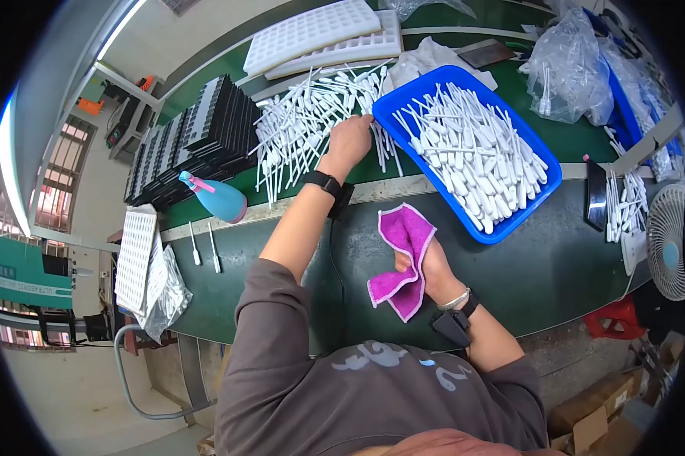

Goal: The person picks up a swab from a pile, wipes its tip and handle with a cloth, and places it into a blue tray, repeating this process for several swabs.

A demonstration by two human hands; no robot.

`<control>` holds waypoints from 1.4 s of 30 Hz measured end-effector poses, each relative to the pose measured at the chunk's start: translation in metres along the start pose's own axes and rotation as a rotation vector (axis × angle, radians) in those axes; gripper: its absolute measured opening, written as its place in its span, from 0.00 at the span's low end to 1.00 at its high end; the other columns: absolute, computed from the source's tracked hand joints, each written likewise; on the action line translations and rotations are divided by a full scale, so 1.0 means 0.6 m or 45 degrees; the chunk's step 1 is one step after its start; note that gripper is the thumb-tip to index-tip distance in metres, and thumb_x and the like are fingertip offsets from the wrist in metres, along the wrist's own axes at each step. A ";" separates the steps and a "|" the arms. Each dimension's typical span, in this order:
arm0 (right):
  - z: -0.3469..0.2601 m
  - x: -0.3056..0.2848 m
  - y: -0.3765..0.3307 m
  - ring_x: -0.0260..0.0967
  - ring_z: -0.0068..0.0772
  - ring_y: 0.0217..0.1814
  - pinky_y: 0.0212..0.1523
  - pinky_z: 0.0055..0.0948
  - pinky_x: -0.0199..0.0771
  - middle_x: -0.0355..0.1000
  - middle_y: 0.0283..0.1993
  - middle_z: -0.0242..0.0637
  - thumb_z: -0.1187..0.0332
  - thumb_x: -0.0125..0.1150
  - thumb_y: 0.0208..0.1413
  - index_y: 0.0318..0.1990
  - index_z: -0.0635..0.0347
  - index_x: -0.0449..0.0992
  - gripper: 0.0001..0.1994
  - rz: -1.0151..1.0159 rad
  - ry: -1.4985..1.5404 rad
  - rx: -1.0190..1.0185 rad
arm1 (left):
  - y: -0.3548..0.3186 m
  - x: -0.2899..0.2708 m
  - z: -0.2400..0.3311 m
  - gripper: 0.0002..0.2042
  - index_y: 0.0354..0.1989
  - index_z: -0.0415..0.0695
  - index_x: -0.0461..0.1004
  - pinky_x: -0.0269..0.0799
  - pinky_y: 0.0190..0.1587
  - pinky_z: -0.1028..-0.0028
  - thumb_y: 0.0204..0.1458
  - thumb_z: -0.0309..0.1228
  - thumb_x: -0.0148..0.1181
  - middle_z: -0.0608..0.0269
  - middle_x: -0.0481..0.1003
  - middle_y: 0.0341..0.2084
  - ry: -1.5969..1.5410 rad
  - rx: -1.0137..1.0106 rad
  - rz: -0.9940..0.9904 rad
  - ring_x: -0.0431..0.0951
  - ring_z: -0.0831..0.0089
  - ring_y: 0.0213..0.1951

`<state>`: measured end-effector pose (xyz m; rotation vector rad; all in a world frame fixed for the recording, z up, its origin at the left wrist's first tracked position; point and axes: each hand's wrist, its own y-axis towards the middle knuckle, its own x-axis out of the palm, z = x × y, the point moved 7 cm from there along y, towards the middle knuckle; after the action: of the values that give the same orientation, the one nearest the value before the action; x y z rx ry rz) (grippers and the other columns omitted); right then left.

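My left hand (350, 142) reaches to the right edge of a loose pile of white plastic sticks with thick ends (301, 125), close to the blue tray's rim. Its fingers are closed, and what they hold, if anything, is hidden. A purple cloth with a pale stitched edge (403, 228) is gripped in my right hand (434, 271) above the dark green bench. The blue tray (513, 228), heaped with the same white sticks (479, 152), lies just beyond that hand.
Left of the pile stand stacked black trays (198, 140) and a blue spray bottle (219, 201). White foam trays (312, 34) lie at the back. Two single sticks (215, 251) rest at the left. On the right are plastic bags (570, 64), a phone-like black slab (596, 196) and a fan (668, 243).
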<state>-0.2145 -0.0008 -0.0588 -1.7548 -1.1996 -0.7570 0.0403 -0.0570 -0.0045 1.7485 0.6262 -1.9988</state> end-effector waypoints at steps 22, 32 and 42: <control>-0.092 0.043 -0.063 0.52 0.21 0.19 0.21 0.23 0.57 0.54 0.19 0.27 0.58 0.42 0.63 0.32 0.56 0.65 0.13 -0.132 0.169 0.041 | -0.147 -0.067 -0.014 0.07 0.41 0.45 0.71 0.75 0.36 0.72 0.56 0.29 0.48 0.63 0.73 0.38 -0.695 0.365 0.578 0.77 0.70 0.39; -0.078 0.042 -0.012 0.52 0.21 0.20 0.21 0.23 0.56 0.54 0.19 0.27 0.59 0.43 0.62 0.32 0.56 0.66 0.13 -0.134 0.090 0.109 | -0.254 0.053 -0.031 0.11 0.48 0.41 0.65 0.77 0.41 0.71 0.61 0.32 0.45 0.56 0.74 0.36 -2.771 -0.392 0.056 0.78 0.62 0.41; -0.086 0.052 -0.002 0.50 0.20 0.19 0.22 0.23 0.56 0.53 0.21 0.27 0.61 0.40 0.64 0.32 0.57 0.63 0.12 -0.213 0.193 -0.013 | -0.317 0.059 0.022 0.16 0.53 0.37 0.63 0.75 0.48 0.70 0.60 0.31 0.48 0.56 0.73 0.39 -3.028 -0.381 0.018 0.76 0.63 0.45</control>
<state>-0.2052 -0.0338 -0.0093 -1.5878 -1.2514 -0.9781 -0.0846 0.0897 -0.0259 -1.1788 -0.0721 -2.0973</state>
